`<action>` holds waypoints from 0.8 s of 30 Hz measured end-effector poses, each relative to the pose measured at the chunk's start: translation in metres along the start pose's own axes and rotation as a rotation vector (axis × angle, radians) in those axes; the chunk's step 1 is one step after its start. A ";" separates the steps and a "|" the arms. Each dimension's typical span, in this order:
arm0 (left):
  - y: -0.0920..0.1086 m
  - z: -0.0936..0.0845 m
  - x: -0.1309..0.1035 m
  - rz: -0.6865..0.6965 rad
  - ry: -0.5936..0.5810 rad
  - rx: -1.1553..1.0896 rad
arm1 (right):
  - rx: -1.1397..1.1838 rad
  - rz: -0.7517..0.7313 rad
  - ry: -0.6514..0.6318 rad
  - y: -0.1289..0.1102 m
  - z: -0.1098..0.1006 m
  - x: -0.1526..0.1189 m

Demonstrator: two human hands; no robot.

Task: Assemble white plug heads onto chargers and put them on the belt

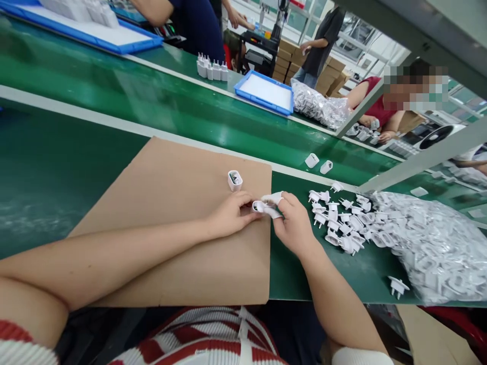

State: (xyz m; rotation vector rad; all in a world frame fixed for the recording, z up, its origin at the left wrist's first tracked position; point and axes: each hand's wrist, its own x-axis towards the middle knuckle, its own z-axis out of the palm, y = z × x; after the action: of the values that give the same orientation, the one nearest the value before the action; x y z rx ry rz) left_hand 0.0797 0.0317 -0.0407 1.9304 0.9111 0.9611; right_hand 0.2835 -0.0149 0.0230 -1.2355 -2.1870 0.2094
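Over the right part of a brown cardboard sheet [182, 187], my left hand [236, 213] pinches a small white charger housing [258, 206]. My right hand [291, 218], with white covers on its finger and thumb, closes on the same housing from the other side; whether it also holds a plug cap is hidden. Just beyond my left hand, another white charger housing [235, 180] stands on the cardboard, its open top showing a green circuit board. Right of my right hand lies a loose pile of white two-pin plug caps [338, 218].
A clear plastic bag [441, 248] of plug caps lies at the right. Two housings [318, 163] rest on the green conveyor belt [171, 111]. Beyond stand a blue tray [264, 92] and several upright chargers [212, 68]. A grey metal post [414, 154] slants across the right. Co-workers sit opposite.
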 end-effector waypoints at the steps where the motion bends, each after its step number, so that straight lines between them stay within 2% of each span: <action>1: -0.001 0.000 0.000 0.010 0.005 -0.001 | -0.048 -0.006 -0.009 0.001 0.004 0.000; 5: -0.004 0.000 0.001 0.056 0.018 -0.003 | -0.118 -0.021 -0.012 0.007 0.015 0.005; 11: -0.005 0.000 0.002 0.081 0.021 -0.009 | -0.135 -0.051 -0.057 0.009 0.018 0.010; 18: -0.005 -0.001 0.004 0.050 -0.012 -0.035 | -0.067 -0.040 0.048 0.009 0.019 0.008; 24: -0.005 -0.001 0.003 0.032 0.003 -0.040 | -0.131 -0.027 -0.056 0.009 0.017 0.011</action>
State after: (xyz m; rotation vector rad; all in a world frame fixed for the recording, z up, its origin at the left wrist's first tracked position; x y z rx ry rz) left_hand 0.0793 0.0371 -0.0434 1.9154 0.8588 0.9938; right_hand 0.2759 0.0014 0.0099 -1.2842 -2.2947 0.0918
